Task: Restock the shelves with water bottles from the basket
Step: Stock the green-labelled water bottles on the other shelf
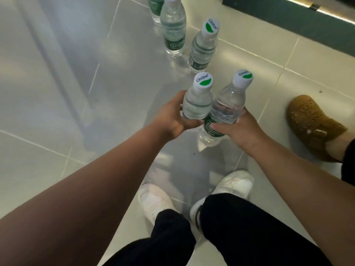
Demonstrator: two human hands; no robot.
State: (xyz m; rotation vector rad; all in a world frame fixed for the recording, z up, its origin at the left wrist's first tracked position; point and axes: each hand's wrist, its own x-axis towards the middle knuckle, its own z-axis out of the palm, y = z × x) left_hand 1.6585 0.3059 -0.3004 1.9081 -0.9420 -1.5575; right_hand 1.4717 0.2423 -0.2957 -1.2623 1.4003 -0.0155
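**Head view, looking down on a tiled floor.** The left hand grasps one water bottle round its lower body, fingers wrapped behind it. The right hand grasps a second bottle at the green label, thumb across the front. Both bottles stand cap-up and side by side, touching or nearly so, apparently clear of the floor, beyond the white shoes.

Three more bottles stand on the floor in a line running to the far left. A dark ledge with a lit strip, possibly the shelf base, crosses the far right corner. No basket is in view. Another person's brown shoe rests at right.

The step in hand is judged to be carrying a pair to the shelf. To do it well:
- Hold each bottle firmly on its body without crushing the thin plastic.
- Keep the pair vertical and slightly apart so they do not knock.
- Turn toward the far right without kicking the standing line.
- Set each bottle squarely on its base, label outward.
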